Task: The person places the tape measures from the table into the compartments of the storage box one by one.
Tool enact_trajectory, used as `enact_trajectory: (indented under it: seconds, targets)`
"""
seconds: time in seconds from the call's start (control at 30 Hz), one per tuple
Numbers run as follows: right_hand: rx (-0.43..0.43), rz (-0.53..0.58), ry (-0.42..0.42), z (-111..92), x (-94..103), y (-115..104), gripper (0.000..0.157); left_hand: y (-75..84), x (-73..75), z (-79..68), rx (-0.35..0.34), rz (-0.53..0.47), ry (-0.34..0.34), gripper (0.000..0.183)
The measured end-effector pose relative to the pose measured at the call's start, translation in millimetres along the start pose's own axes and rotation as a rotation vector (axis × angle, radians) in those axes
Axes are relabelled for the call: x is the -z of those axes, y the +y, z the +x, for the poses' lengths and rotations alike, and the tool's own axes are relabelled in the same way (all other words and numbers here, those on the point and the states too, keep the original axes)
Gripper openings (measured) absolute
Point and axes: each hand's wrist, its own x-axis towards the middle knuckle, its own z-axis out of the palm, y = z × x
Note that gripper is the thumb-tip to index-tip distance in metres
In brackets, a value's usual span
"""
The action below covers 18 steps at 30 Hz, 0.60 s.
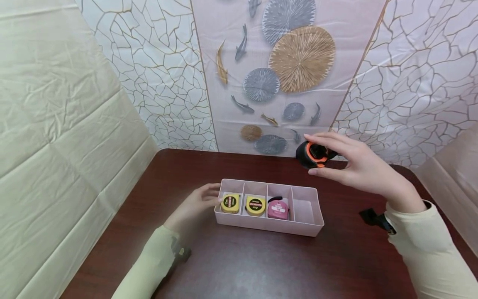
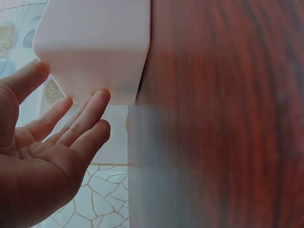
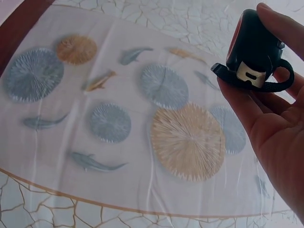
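My right hand [image 1: 354,164] pinches a black and orange tape measure [image 1: 311,155] between thumb and fingers, raised above the table. Seen from the right wrist, the tape measure [image 3: 254,42] shows its metal end hook and a black wrist strap hanging in a loop. A pale pink divided box [image 1: 261,224] sits on the table. Two yellow tape measures [image 1: 255,205] lie in its left compartments, and a pink tape measure [image 1: 278,209] with a black strap lies in the third. At the box's left end, my left hand [image 1: 196,205] touches the wall with loosely extended fingers [image 2: 90,114].
The dark reddish-brown table [image 1: 239,261] reaches back to a patterned hanging cloth [image 1: 239,124]. A plain cream cloth [image 1: 67,137] hangs along the left side. Black straps [image 1: 377,220] show at both sleeves.
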Motion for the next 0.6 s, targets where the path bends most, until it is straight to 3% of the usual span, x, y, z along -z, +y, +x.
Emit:
enact_trajectory:
  seconds: [0.6]
  targets:
    - [-0.001, -0.005, -0.095, -7, -17.3, -3, 0.083, -0.5, -0.6, -0.2, 0.001, -0.005, 0.004, 0.057]
